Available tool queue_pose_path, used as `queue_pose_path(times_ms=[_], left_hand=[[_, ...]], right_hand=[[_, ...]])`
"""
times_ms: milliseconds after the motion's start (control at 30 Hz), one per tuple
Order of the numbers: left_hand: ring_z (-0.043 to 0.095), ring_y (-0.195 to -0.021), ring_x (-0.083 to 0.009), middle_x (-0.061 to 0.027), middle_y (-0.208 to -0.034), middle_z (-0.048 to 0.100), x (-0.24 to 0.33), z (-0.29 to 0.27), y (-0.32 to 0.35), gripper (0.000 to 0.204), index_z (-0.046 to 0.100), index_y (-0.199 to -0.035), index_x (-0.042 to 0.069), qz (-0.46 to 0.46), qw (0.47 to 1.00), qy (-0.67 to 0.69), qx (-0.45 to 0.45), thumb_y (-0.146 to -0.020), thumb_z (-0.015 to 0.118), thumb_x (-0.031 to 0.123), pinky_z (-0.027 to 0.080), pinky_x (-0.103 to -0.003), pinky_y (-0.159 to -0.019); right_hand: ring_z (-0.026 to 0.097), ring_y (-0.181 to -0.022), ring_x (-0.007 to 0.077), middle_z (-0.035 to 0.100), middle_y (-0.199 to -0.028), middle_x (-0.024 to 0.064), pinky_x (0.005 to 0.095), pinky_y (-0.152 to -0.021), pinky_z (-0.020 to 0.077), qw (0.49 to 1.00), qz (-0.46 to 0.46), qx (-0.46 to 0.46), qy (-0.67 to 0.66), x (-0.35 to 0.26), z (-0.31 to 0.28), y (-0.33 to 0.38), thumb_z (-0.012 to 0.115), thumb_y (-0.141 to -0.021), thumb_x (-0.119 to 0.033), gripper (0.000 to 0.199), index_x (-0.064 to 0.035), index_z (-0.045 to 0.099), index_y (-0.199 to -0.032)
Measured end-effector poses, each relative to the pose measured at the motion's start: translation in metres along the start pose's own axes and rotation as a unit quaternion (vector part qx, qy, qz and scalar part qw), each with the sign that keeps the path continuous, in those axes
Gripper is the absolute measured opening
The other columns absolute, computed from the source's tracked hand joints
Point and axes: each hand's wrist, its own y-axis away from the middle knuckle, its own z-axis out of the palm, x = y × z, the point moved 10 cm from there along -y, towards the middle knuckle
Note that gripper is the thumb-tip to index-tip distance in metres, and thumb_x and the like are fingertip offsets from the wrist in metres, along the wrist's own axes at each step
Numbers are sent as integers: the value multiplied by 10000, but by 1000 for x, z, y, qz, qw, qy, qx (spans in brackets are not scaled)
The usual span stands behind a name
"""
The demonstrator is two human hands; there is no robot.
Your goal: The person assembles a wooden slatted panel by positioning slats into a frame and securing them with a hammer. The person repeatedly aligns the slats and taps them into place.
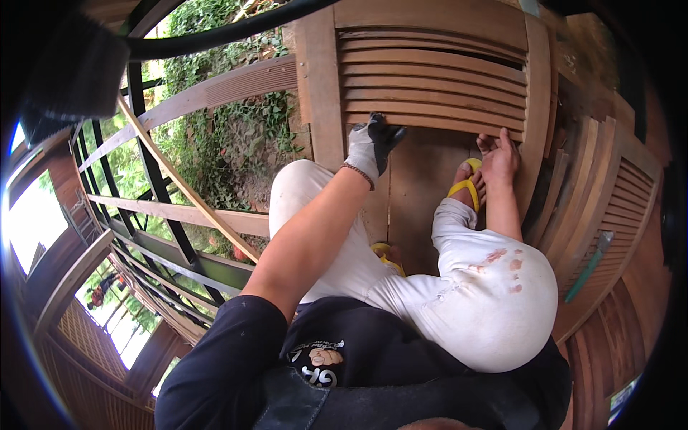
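Observation:
A brown wooden louvred shutter (430,64) lies in front of me on a plank floor. My left hand (374,147), in a white and black work glove, rests at the lower left end of the slats; whether it grips anything is hidden. My right hand (499,158), bare, has its fingertips on the lowest slat near the shutter's right stile, fingers spread. I squat in white trousers, and a foot in a yellow flip-flop (466,186) sits just left of my right hand.
More louvred shutters (609,208) are stacked at the right, with a green tool (588,269) lying on them. A black metal railing (165,215) and wooden rails run along the left, with plants and ground below. A loose wooden strip (186,188) leans across the railing.

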Motion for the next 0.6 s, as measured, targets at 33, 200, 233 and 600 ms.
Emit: queue_pose_path(times_ms=[33,200,233,600], left_hand=[[484,-1297,-265,2,-1379,564,-14,8,7,474,511,-1395,247,-47,958,-266,-96,-948,424,113,481,-425,-984],[451,-1350,-318,-123,-1422,521,21,5,-1,404,485,-1372,112,-176,927,-285,-170,-974,421,136,449,-450,-1059],[446,-1358,-330,-156,-1424,515,28,8,-5,395,479,-1366,79,-192,940,-227,-165,-981,418,141,442,-459,-1075],[523,-1299,-367,-190,-1379,556,10,33,20,503,459,-1379,32,-493,755,419,108,-1064,387,417,429,-484,-1106]], right_hand=[[682,-731,253,661,-900,164,360,-668,604,1000,2,5,3,4,0,4,549,-1023,-236,300,43,553,-1135],[680,-744,247,659,-909,162,359,-665,603,1000,6,3,12,-1,-10,4,558,-1021,-233,283,33,552,-1117],[680,-747,246,658,-910,161,361,-665,602,1000,16,0,15,2,-13,4,563,-1019,-234,277,28,551,-1110],[695,-699,212,697,-830,124,340,-632,586,996,36,10,87,-8,-6,33,567,-1009,-188,167,-35,557,-1074]])
